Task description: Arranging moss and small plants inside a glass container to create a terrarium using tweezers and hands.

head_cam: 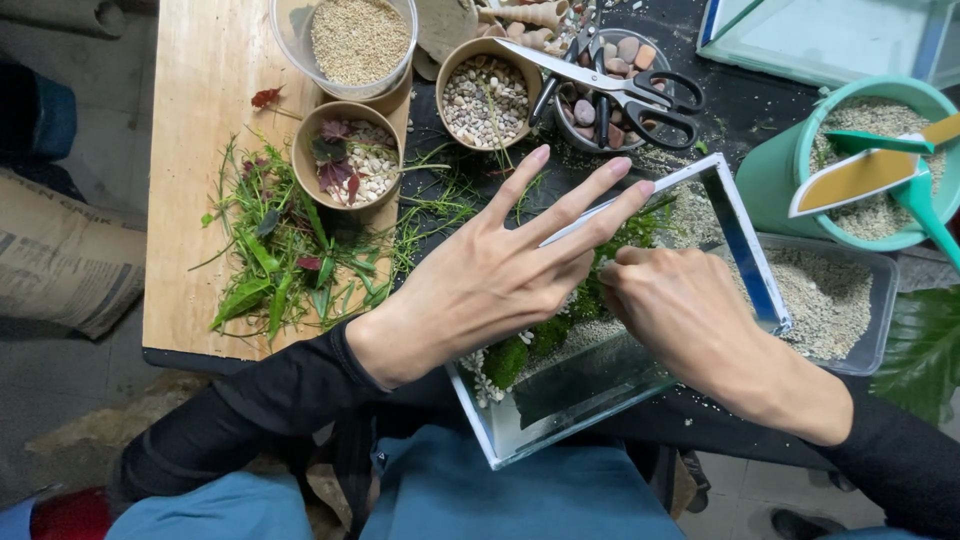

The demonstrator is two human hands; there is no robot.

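— What is seen around the hands?

— Scissors (625,88) are laid across two cups of pebbles; cut greenery (275,255) is spread on the wooden board (200,90).

— And the glass tank (610,330)?

— It is set on the counter's near edge, its long axis running from near-left to far-right. The left hand (490,280) is spread open above it, nothing held; the right hand (680,310) is curled inside, its grasp hidden.
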